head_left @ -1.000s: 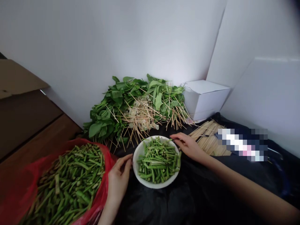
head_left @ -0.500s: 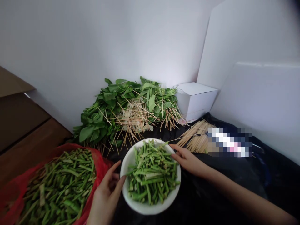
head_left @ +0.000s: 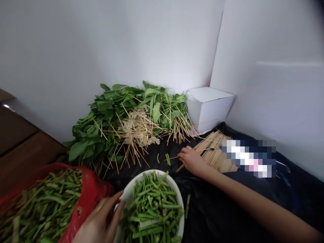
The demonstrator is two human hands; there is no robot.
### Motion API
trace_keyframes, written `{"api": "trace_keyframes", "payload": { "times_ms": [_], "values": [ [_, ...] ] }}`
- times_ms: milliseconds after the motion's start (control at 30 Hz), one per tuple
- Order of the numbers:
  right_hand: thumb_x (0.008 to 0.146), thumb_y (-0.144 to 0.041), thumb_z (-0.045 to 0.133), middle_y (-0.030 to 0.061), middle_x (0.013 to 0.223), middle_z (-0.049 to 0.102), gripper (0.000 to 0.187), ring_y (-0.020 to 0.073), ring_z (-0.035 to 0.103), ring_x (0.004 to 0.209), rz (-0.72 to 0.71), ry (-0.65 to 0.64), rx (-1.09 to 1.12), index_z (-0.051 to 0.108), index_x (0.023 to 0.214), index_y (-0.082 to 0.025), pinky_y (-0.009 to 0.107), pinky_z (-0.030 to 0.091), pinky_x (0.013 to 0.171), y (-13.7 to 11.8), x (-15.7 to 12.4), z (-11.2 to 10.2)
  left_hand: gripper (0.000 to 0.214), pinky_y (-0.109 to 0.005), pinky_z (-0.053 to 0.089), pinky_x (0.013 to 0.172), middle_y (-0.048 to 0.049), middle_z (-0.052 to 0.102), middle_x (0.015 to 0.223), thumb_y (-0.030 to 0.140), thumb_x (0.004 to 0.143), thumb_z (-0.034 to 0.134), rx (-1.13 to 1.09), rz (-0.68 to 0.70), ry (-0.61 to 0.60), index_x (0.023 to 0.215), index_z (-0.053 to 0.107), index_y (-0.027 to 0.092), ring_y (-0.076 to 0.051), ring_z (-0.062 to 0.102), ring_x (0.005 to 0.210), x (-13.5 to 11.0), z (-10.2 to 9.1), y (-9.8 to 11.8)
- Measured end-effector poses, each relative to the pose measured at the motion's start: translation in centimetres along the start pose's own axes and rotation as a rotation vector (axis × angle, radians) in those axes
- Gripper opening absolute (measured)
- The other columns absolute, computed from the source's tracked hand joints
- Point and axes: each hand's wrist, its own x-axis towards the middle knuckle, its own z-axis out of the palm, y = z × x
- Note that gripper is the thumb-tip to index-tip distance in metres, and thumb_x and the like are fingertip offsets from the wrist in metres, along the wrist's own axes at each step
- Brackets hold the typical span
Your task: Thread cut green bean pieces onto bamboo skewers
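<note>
A white bowl [head_left: 126, 194] heaped with cut green stems sits low in the middle, close to me. My left hand [head_left: 101, 221] rests against its left rim, fingers curved on the edge. My right hand [head_left: 191, 159] lies further back on the black sheet, fingers closed on a thin bamboo skewer [head_left: 173, 157]. A few loose green stem pieces [head_left: 167, 158] lie just left of that hand. A bundle of plain skewers [head_left: 215, 153] lies right beside it.
A red plastic bag [head_left: 87, 194] full of cut stems sits at the left. A heap of leafy greens on skewers [head_left: 126, 121] is piled against the back wall. A white box [head_left: 207, 106] stands in the corner. Black sheeting [head_left: 222, 209] covers the table; a wooden surface [head_left: 22, 155] lies left.
The bowl has been pulled toward me by my left hand. My right hand left the bowl's rim and moved back to the skewers, leaving a few stem pieces on the sheet.
</note>
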Motion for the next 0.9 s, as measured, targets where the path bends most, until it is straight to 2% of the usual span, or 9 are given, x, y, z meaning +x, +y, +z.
{"api": "trace_keyframes", "payload": {
  "times_ms": [133, 200, 300, 433, 533, 667, 733, 800, 900],
  "values": [
    [0.085, -0.006, 0.05, 0.0112, 0.09, 0.064, 0.02, 0.0233, 0.053, 0.094, -0.119, -0.032, -0.053, 0.067, 0.083, -0.016, 0.034, 0.036, 0.079, 1.1, 2.4, 2.1, 0.027, -0.035, 0.053, 0.08, -0.0059, 0.077, 0.089, 0.039, 0.082, 0.055, -0.018, 0.213, -0.269, 0.089, 0.078, 0.027, -0.026, 0.071, 0.082, 8.5, 3.9, 7.1],
    [0.084, -0.005, 0.049, 0.0103, 0.091, 0.064, 0.02, 0.023, 0.051, 0.093, -0.152, -0.014, -0.064, 0.065, 0.085, -0.017, 0.034, 0.034, 0.078, 1.2, 2.6, 2.2, 0.026, -0.032, 0.053, 0.076, -0.0052, 0.077, 0.085, 0.032, 0.081, 0.055, 0.008, 0.194, -0.433, 0.091, 0.077, 0.024, -0.024, 0.071, 0.079, 12.6, 6.2, 8.5],
    [0.086, -0.005, 0.046, 0.01, 0.094, 0.061, 0.021, 0.0232, 0.049, 0.092, -0.143, 0.04, -0.072, 0.062, 0.09, -0.017, 0.035, 0.031, 0.078, 1.5, 2.4, 1.1, 0.027, -0.03, 0.052, 0.069, -0.0051, 0.076, 0.078, 0.028, 0.083, 0.052, 0.089, 0.128, -0.447, 0.094, 0.076, 0.021, -0.022, 0.07, 0.07, 16.0, 8.2, 8.3],
    [0.09, -0.008, 0.042, 0.0084, 0.091, 0.059, 0.022, 0.0217, 0.049, 0.088, -0.12, 0.152, -0.066, 0.061, 0.089, -0.017, 0.035, 0.031, 0.077, 1.2, 2.2, -1.2, 0.024, -0.035, 0.049, 0.076, -0.0115, 0.075, 0.079, 0.032, 0.085, 0.055, 0.205, 0.046, -0.423, 0.077, 0.075, 0.019, -0.027, 0.07, 0.083, 16.0, 9.8, 8.0],
    [0.093, -0.01, 0.04, 0.0074, 0.088, 0.058, 0.024, 0.0204, 0.051, 0.085, -0.136, 0.226, -0.048, 0.062, 0.09, -0.017, 0.033, 0.033, 0.076, 0.4, 1.8, -2.3, 0.016, -0.04, 0.048, 0.081, -0.0157, 0.074, 0.084, 0.033, 0.074, 0.071, 0.221, 0.008, -0.447, 0.07, 0.071, 0.018, -0.033, 0.068, 0.093, 15.3, 11.7, 8.5],
    [0.095, -0.013, 0.038, 0.0073, 0.086, 0.059, 0.024, 0.0194, 0.052, 0.081, -0.099, 0.339, -0.016, 0.061, 0.092, -0.018, 0.03, 0.035, 0.074, -0.9, 0.7, -2.3, 0.015, -0.041, 0.048, 0.082, -0.0151, 0.073, 0.086, 0.018, 0.06, 0.08, 0.128, 0.003, -0.485, 0.065, 0.067, 0.017, -0.034, 0.067, 0.095, 15.5, 13.4, 8.7],
    [0.097, -0.017, 0.037, 0.0074, 0.087, 0.06, 0.023, 0.0185, 0.054, 0.078, -0.049, 0.41, 0.033, 0.06, 0.093, -0.017, 0.029, 0.037, 0.072, -1.6, 0.1, -1.9, 0.015, -0.039, 0.049, 0.079, -0.0124, 0.073, 0.081, 0.016, 0.061, 0.079, 0.034, 0.012, -0.504, 0.061, 0.064, 0.017, -0.032, 0.068, 0.09, 15.8, 13.0, 8.4],
    [0.098, -0.021, 0.036, 0.007, 0.085, 0.062, 0.023, 0.0177, 0.056, 0.074, -0.004, 0.462, 0.108, 0.058, 0.095, -0.017, 0.028, 0.037, 0.068, -2.6, -0.3, -1.3, 0.012, -0.034, 0.05, 0.074, -0.0091, 0.073, 0.077, 0.02, 0.066, 0.077, -0.104, 0.026, -0.528, 0.067, 0.065, 0.017, -0.026, 0.068, 0.083, 15.8, 11.4, 7.9],
    [0.1, -0.025, 0.034, 0.0061, 0.085, 0.066, 0.024, 0.017, 0.061, 0.075, 0.004, 0.488, 0.177, 0.058, 0.1, -0.018, 0.027, 0.038, 0.066, -4.5, 0.2, -0.7, 0.021, -0.028, 0.05, 0.069, -0.0081, 0.075, 0.086, 0.03, 0.081, 0.065, -0.361, 0.034, -0.526, 0.096, 0.066, 0.016, -0.019, 0.069, 0.078, 14.6, 7.6, 6.0]
  ]
}}
